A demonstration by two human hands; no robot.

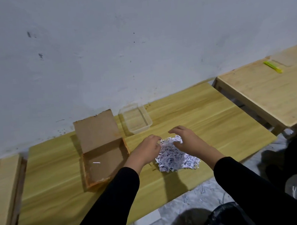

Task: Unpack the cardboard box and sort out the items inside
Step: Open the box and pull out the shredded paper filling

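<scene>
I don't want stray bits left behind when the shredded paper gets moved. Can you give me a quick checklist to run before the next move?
1. Box emptied: not ok, one paper scrap lies inside.
2. Shredded paper out on the table: ok, piled right of the box.
3. Both hands on the pile: ok, left hand and right hand cup its far end.
4. Clear tray free to take items: ok, it looks empty.
5. Any item hidden in the pile: cannot tell.
6. Floor free of shreds: not ok, shreds lie below the table edge.
</scene>
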